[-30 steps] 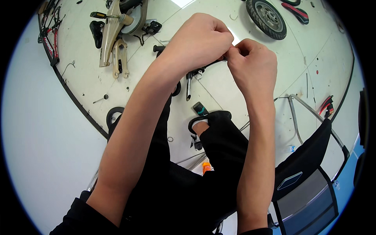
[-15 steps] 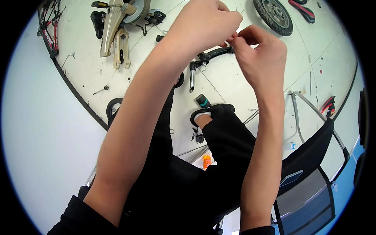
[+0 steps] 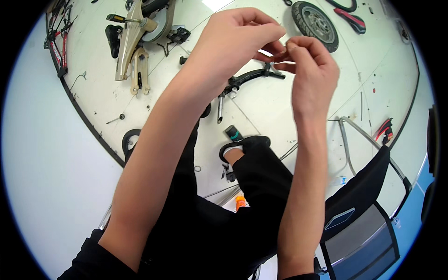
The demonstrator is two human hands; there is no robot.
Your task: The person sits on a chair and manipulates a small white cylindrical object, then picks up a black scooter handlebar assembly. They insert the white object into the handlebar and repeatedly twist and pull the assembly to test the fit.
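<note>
1. Looking down through the head camera, I have both bare hands raised in front of the body, above the pale floor [image 3: 270, 112].
2. I see the left hand [image 3: 233, 39] with its fingers curled and its thumb stretched toward the other hand; its back hides the palm, so I cannot tell whether it grips anything.
3. The right hand [image 3: 317, 70] brings thumb and forefinger together, the other fingers bent; I cannot tell if something small is pinched there.
4. From my angle the fingertips of both hands meet or overlap; I cannot say which.
5. Below them, a black handlebar [image 3: 254, 74] lies on the floor, partly hidden by the left hand and wrist, with a silver tube [image 3: 220, 112] slanting from it.
6. Past the right hand I have a wheel [image 3: 315, 25] with a black tyre, and a red-and-black saddle [image 3: 352, 21] near it.
7. Off to the left lie a beige frame [image 3: 133, 37], a beige fork [image 3: 139, 70] and a black saddle [image 3: 113, 39].
8. Closer in, a black cylinder with a teal band [image 3: 233, 133] lies just beside the person's foot [image 3: 232, 150].
</note>
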